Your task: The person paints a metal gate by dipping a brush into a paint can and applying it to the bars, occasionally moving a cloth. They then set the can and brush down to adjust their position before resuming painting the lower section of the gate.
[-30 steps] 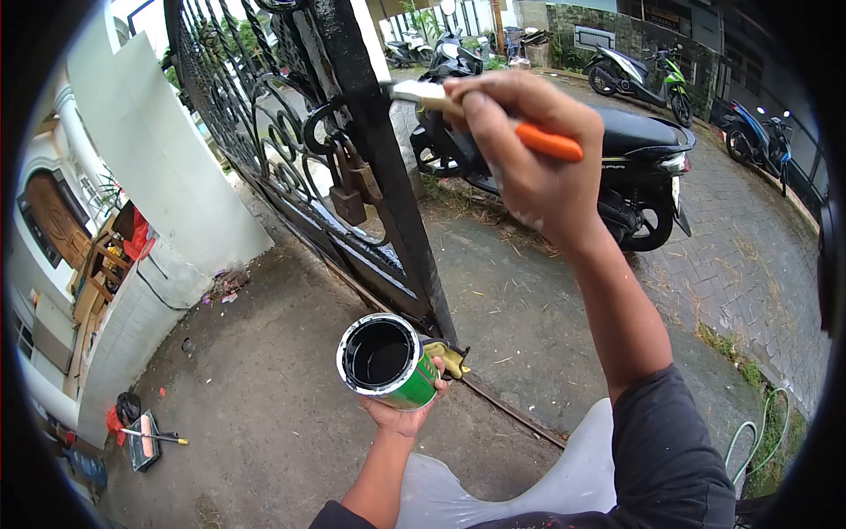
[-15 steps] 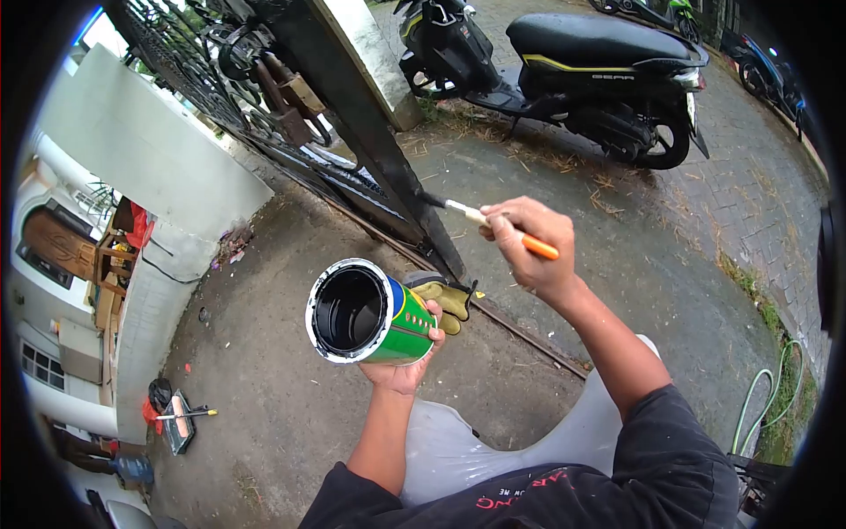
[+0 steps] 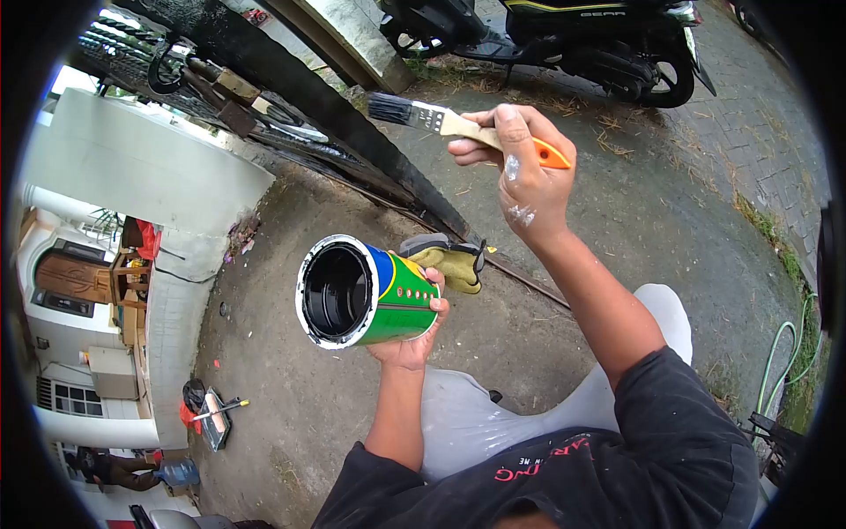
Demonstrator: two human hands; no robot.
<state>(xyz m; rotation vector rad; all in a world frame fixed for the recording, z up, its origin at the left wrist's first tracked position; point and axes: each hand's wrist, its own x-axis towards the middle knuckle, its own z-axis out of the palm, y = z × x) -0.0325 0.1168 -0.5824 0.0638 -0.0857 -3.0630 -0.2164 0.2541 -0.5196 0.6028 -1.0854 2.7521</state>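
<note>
My left hand [image 3: 414,342] is wrapped round a green, blue and yellow paint can [image 3: 401,304], tilted so its open mouth faces left. Black paint coats the inside and smears the white rim. In my right hand [image 3: 529,167] is a paintbrush [image 3: 471,130] with a pale wooden handle, orange at the end. Its bristles are black with paint and point left, overlapping the edge of the black metal gate [image 3: 352,132] in this view. White smudges mark the back of my right hand. A padlock [image 3: 236,86] hangs on the gate's latch.
Yellow and grey gloves [image 3: 454,264] lie on the concrete behind the can, by the gate's floor rail [image 3: 533,284]. A black scooter [image 3: 590,53] stands beyond the gate. At left are a paint tray with a roller [image 3: 214,419] and a white wall [image 3: 159,150]. A hose [image 3: 780,361] lies right.
The brush has come away from the gate's lower edge, rising and swinging left with my right hand turned. The can has shifted slightly left and up. The view has tilted.
</note>
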